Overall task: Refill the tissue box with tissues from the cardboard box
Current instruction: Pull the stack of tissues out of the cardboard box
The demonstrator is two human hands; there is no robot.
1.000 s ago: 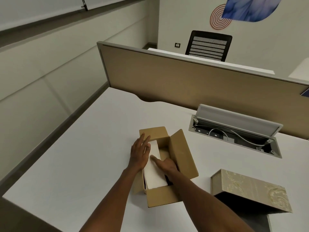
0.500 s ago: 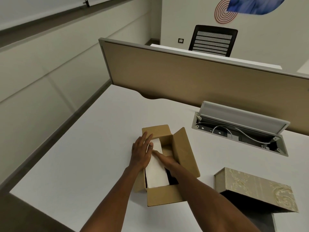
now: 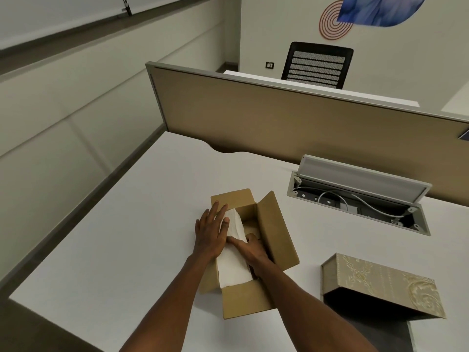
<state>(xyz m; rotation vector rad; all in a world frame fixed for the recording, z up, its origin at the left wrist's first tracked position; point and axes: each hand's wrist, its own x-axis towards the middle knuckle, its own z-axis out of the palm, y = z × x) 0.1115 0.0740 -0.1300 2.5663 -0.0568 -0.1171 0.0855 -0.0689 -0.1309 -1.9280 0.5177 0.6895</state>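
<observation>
An open brown cardboard box (image 3: 276,229) sits on the white desk, flaps spread. Inside it is a white stack of tissues (image 3: 234,265), its far end raised and bent. My left hand (image 3: 209,233) presses on the stack's left side, thumb on top. My right hand (image 3: 251,250) reaches into the box on the stack's right side, fingers against the tissues. Both hands grip the stack between them. The tissue box (image 3: 375,283), beige with a gold floral pattern, lies open at the right, lid tilted up over a dark inside.
A white desk (image 3: 127,245) ends at its left and near edges. A tan partition (image 3: 279,118) closes the back. An open cable tray (image 3: 360,199) with a white cord sits at the back right. A black chair (image 3: 317,64) stands beyond the partition.
The tissue stack's far end has lifted and curled up inside the cardboard box. My right hand has slid deeper along the stack's right side; my left thumb now lies over it.
</observation>
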